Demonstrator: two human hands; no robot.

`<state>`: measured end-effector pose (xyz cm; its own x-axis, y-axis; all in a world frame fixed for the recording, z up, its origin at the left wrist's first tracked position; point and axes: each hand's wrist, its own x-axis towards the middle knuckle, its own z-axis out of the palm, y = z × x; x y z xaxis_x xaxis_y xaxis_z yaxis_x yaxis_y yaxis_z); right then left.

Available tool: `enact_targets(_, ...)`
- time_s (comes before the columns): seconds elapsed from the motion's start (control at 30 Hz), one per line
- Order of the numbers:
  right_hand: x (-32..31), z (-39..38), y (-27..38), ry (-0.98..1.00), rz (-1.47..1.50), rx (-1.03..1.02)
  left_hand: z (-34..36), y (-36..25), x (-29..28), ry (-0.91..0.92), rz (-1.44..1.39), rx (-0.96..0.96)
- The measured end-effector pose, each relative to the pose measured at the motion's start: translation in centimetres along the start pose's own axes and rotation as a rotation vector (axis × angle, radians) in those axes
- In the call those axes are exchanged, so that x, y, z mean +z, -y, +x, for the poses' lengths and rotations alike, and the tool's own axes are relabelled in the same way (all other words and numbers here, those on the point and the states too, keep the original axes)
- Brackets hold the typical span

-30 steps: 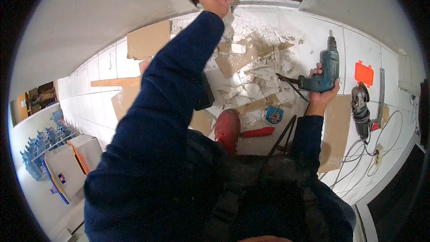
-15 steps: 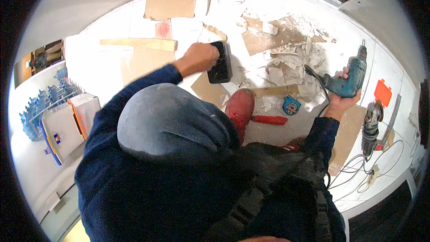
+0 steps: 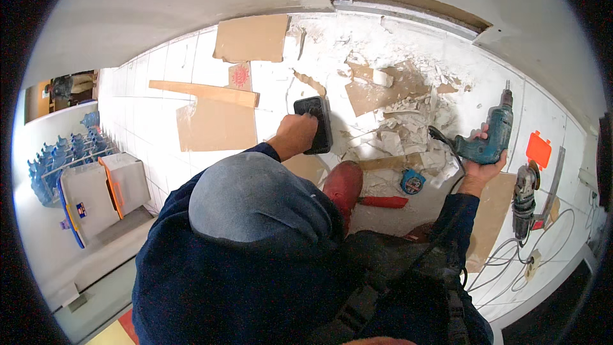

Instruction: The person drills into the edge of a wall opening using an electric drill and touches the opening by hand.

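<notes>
My left hand [image 3: 297,135] reaches over a small open black box [image 3: 326,129] on the floor, its fingers curled together inside. What they hold, if anything, is hidden. The box's dark contents are too dim to make out. In my right hand [image 3: 486,165] a teal power drill [image 3: 493,137] is cradled by its body, with the chuck and a thin bit pointing up and away. Its black cord runs down past my forearm. Between my hands, near my red shoe [image 3: 343,186], lie a blue tape measure [image 3: 412,182] and a red-handled tool [image 3: 383,202].
Broken plaster rubble [image 3: 399,131] and cardboard pieces [image 3: 220,121] cover parts of the white tiled floor. On the right lie an angle grinder [image 3: 525,201], an orange plastic piece [image 3: 539,149] and a loose cable [image 3: 501,259]. White storage boxes [image 3: 124,182] stand at left, beside a rack of blue items [image 3: 57,163].
The view has tilted up, so the floor things appear lower and more wall shows. My left fingers have moved further into the black box. The drill stays in my right hand.
</notes>
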<state>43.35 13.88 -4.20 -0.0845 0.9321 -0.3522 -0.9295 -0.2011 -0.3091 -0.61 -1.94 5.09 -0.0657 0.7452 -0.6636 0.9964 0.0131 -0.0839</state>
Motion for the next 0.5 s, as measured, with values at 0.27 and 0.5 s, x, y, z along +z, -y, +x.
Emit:
enact_targets(0.27, -0.1, -0.3, 0.1, 0.067, -0.232, 0.009, 0.5, 3.6, 1.2, -0.406, -0.473, 0.09)
enact_targets(0.5, 3.8, -0.4, -0.1, 0.119, -0.479, 0.129, 0.6, 4.8, 0.3, -0.345, -0.547, 0.011)
